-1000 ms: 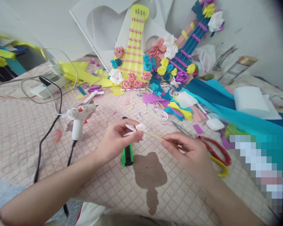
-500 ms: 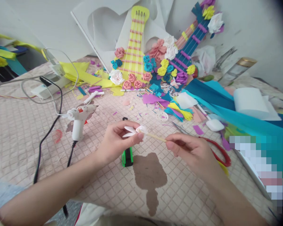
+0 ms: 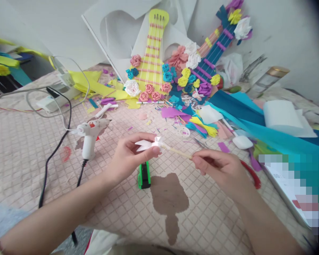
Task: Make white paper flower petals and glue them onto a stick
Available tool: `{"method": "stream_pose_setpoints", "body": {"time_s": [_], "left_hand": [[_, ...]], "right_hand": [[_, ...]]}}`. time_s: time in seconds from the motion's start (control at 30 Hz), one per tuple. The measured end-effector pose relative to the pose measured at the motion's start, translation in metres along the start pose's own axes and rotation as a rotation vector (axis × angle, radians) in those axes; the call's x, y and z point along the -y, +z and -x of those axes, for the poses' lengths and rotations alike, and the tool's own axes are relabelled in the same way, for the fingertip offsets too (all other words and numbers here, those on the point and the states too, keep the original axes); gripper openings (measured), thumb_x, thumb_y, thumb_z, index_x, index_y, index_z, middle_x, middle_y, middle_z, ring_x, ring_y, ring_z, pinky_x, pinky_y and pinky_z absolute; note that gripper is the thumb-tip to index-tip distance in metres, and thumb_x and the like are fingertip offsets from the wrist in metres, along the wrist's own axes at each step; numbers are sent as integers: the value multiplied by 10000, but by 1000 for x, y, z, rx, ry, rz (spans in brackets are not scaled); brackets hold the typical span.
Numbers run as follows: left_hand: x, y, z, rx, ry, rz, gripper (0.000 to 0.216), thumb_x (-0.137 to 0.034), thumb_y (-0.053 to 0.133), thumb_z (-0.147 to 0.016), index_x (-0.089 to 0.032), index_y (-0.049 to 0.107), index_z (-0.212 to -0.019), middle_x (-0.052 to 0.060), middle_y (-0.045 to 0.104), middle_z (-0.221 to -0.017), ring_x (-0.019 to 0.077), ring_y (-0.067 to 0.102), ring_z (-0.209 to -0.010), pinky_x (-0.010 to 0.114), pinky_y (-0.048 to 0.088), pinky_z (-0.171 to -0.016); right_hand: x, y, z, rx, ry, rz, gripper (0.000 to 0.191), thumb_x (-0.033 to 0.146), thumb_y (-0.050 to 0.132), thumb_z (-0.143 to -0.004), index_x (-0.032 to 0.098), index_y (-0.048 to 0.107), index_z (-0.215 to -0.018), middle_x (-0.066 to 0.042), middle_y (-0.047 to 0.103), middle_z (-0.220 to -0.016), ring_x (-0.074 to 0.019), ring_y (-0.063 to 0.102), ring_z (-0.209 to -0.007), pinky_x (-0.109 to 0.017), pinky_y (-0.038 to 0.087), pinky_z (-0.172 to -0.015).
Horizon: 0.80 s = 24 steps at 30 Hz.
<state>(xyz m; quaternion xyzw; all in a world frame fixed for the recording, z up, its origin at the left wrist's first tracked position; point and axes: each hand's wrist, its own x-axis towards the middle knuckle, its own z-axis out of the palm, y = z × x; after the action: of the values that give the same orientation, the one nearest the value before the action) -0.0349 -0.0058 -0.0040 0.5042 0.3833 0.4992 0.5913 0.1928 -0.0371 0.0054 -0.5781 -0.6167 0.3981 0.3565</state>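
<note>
My left hand (image 3: 134, 152) pinches a small white paper flower (image 3: 156, 142) between thumb and fingers, its pointed petals spread toward the palm. A thin pale wooden stick (image 3: 179, 152) runs from the flower toward the right. My right hand (image 3: 215, 164) has its thumb and fingertips closed on the far end of that stick. Beneath my left hand lies a green and black stapler (image 3: 144, 176), partly covered by the hand. Beside my right hand are the red scissors handles (image 3: 251, 174), partly hidden behind it.
A white glue gun (image 3: 89, 141) with its cord stands at left near a power strip (image 3: 57, 97). Behind are a yellow paper guitar (image 3: 154, 53) and a blue one (image 3: 215, 49), both with paper flowers. Paper scraps (image 3: 175, 112), a white roll (image 3: 281, 117) and a blurred screen lie at right.
The white flower has turned in my left fingers, its petals now showing differently. My right hand has moved slightly right along with the stick's end.
</note>
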Motion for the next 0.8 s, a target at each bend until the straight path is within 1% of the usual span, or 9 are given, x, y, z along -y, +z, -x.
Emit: {"method": "stream_pose_setpoints", "body": {"time_s": [0.1, 0.2, 0.27, 0.33, 0.4, 0.53, 0.63, 0.73, 0.8], "left_hand": [[0, 0, -1, -11, -10, -5, 144, -142, 722, -672, -206, 681, -795, -49, 641, -655, 35, 595, -566, 87, 488, -548], [-2, 0, -1, 13, -14, -5, 168, -120, 719, -668, -204, 682, -809, -48, 637, -678, 30, 577, -578, 80, 477, -544], [-3, 1, -2, 35, -14, 4, 166, -107, 716, -666, -197, 681, -801, -46, 634, -686, 29, 567, -584, 79, 472, -542], [-4, 2, -2, 51, -22, 10, 167, -97, 714, -663, -192, 681, -798, -43, 633, -694, 30, 562, -591, 81, 468, -543], [-5, 3, -1, 58, -34, 9, 172, -94, 713, -661, -188, 682, -801, -38, 638, -702, 32, 563, -598, 83, 466, -545], [-7, 5, -1, 76, -29, -26, 161, -100, 713, -657, -180, 681, -793, -21, 656, -739, 48, 574, -610, 107, 480, -556], [-8, 5, 0, 85, 16, -97, 142, -130, 714, -656, -168, 677, -787, 1, 667, -754, 71, 580, -604, 140, 491, -541], [-8, 6, 0, 63, 77, -207, 132, -159, 717, -654, -153, 673, -778, 28, 677, -778, 102, 598, -651, 164, 497, -553], [-8, 6, 1, 63, 88, -250, 127, -171, 716, -657, -149, 672, -773, 37, 680, -784, 114, 604, -675, 172, 498, -562]], "right_hand": [[-1, -1, -1, 29, 37, -28, 224, 413, 601, -773, 204, 653, -712, 24, 499, -549, -98, 455, -525, -224, 374, -496], [-3, -3, -2, 57, 75, -71, 301, 461, 560, -796, 193, 645, -690, 27, 437, -517, -104, 445, -527, -238, 335, -480], [-6, -5, -3, 74, 97, -128, 340, 483, 549, -799, 180, 640, -676, 33, 406, -502, -95, 407, -501, -244, 294, -468], [-9, -6, -3, 114, 135, -236, 358, 488, 548, -800, 167, 631, -665, 43, 372, -491, -81, 360, -475, -244, 256, -461], [-11, -8, -5, 201, 190, -371, 376, 482, 540, -807, 155, 607, -633, 56, 319, -478, -69, 314, -452, -241, 217, -452], [-10, -7, -8, 433, 305, -590, 415, 458, 488, -842, 151, 518, -565, 76, 216, -471, -57, 232, -420, -242, 149, -445], [-9, -3, -10, 541, 385, -721, 430, 462, 485, -835, 164, 432, -529, 87, 176, -469, -52, 173, -396, -239, 121, -428], [-9, -1, -11, 568, 399, -816, 428, 457, 525, -798, 175, 379, -511, 94, 172, -463, -45, 134, -376, -228, 129, -406], [-10, -1, -11, 498, 371, -778, 412, 464, 521, -797, 177, 401, -527, 91, 197, -471, -46, 164, -374, -222, 161, -407]]}}
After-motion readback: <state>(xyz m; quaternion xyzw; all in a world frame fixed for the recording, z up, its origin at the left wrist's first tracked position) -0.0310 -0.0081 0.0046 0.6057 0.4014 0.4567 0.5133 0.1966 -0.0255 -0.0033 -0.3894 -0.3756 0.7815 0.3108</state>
